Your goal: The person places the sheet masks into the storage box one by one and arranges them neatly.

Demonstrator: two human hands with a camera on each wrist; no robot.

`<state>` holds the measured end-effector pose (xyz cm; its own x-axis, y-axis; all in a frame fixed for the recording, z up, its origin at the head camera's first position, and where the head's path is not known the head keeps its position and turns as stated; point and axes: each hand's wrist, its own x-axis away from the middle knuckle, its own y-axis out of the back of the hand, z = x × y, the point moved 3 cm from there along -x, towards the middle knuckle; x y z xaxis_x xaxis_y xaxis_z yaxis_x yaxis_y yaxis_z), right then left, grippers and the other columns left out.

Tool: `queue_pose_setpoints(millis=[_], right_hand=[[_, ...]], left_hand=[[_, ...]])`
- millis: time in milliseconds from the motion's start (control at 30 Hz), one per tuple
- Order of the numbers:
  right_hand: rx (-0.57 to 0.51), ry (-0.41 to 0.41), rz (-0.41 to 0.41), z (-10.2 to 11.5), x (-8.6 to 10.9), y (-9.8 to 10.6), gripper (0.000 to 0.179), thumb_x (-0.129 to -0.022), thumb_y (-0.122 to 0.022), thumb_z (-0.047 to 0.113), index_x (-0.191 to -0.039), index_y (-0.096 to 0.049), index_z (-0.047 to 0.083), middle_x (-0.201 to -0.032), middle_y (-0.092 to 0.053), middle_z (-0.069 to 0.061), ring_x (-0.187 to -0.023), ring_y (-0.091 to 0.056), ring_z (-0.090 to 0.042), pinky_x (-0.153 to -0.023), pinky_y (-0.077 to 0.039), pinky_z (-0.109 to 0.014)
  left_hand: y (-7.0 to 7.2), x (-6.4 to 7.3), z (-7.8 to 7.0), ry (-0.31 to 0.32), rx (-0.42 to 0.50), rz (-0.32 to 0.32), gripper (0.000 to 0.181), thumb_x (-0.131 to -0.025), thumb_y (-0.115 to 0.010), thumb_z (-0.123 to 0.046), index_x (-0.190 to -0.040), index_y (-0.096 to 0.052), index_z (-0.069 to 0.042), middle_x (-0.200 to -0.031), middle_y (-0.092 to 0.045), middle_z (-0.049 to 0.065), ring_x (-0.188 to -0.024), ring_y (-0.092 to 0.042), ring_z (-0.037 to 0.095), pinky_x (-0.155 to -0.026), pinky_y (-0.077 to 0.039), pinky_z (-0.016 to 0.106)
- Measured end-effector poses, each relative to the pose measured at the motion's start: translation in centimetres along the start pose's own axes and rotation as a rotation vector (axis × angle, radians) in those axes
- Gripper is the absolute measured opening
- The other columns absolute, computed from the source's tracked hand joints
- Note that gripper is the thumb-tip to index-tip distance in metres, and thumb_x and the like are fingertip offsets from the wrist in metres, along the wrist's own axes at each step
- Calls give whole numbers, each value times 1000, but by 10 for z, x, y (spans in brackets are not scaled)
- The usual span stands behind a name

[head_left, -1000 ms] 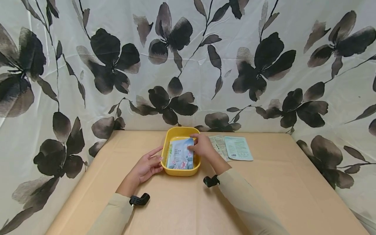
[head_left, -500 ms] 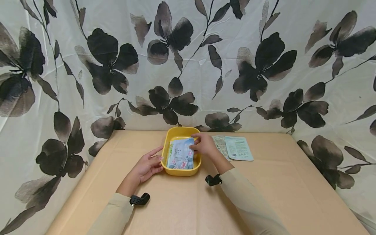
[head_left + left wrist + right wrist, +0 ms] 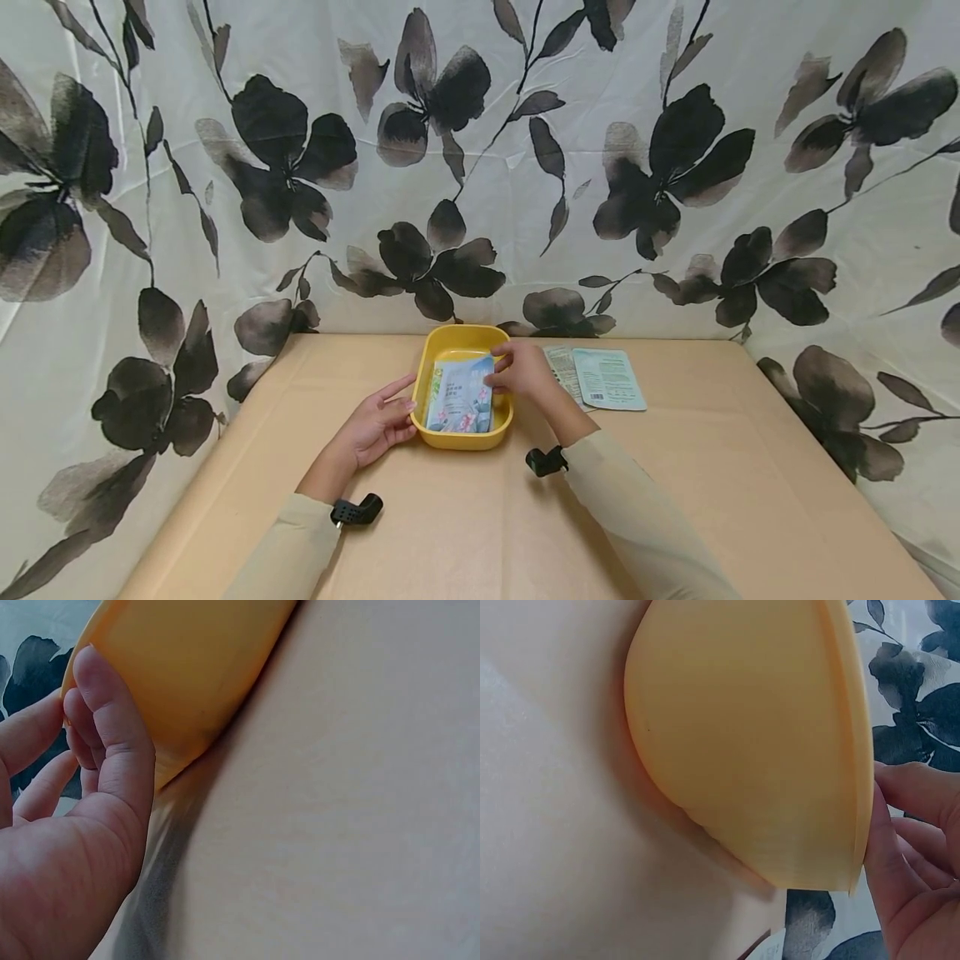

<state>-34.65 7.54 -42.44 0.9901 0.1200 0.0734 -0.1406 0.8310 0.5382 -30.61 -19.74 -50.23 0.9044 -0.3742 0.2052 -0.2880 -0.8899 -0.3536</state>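
Note:
A yellow plastic tray [image 3: 461, 441] sits near the far edge of the table. Inside lies a flat light-blue packet [image 3: 459, 400] with pink flower print, and a green-edged one shows beneath its left side. My right hand [image 3: 521, 371] reaches over the right rim and pinches the blue packet's right edge with the thumb. In the right wrist view the tray wall hides the packet, while the fingers show beyond the rim. On the tray's left side, my left hand [image 3: 378, 429] rests with loosely bent fingertips at the rim and outer wall.
A pale green-blue packet [image 3: 609, 379] lies to the right of the tray, overlapping a printed cream packet [image 3: 561, 373]. Behind the tan table [image 3: 450, 525] hangs a white curtain [image 3: 547, 250] with dark flowers. Each wrist wears a black camera.
The blue packet's top edge has settled slightly lower inside the tray. My right hand has shifted a little to the right. My left hand and the tray stay in place.

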Motion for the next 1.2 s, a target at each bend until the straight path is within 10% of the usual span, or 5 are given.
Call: queue_pose_setpoints(millis=[1200], right_hand=[[-216, 139, -87, -67, 30, 64, 54, -88, -83, 25, -134, -65, 4, -114, -75, -18, -96, -76, -30, -82, -64, -35]], left_hand=[[-1, 4, 3, -9, -3, -9, 68, -103, -60, -7, -162, -31, -22, -116, -66, 7, -79, -66, 11, -75, -61, 25]])
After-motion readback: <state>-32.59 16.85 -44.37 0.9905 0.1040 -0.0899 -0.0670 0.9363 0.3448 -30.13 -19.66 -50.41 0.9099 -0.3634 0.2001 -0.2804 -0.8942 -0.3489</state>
